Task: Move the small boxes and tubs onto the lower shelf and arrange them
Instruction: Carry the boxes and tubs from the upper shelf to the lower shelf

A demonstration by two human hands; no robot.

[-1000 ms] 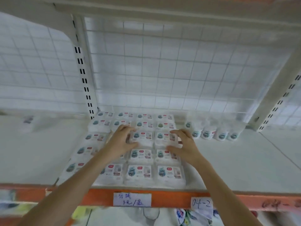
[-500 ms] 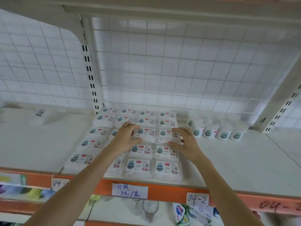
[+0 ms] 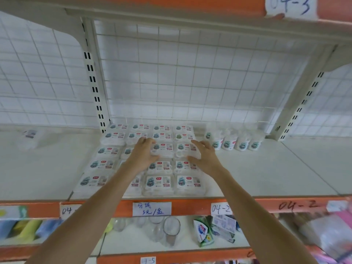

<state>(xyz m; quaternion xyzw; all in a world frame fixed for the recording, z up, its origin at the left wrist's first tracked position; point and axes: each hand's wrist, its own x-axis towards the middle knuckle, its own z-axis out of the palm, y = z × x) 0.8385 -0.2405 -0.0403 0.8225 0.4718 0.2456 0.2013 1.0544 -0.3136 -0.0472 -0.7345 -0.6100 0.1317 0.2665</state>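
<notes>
Reaching in mid-frame, left hand [image 3: 143, 155] and right hand [image 3: 204, 156] rest loosely curled fingers on the small boxes [image 3: 163, 149] gridded on the shelf [image 3: 266, 174]. Can't tell if either actually grips one. Tubs [image 3: 229, 142] line up right of them.

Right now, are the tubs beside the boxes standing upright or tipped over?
Upright: the tubs stand in a row with labels facing front, right of the boxes.

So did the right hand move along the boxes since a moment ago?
No. The right hand rests on the same right-column boxes, level with the tubs, as before; only the camera tilted up.
</notes>
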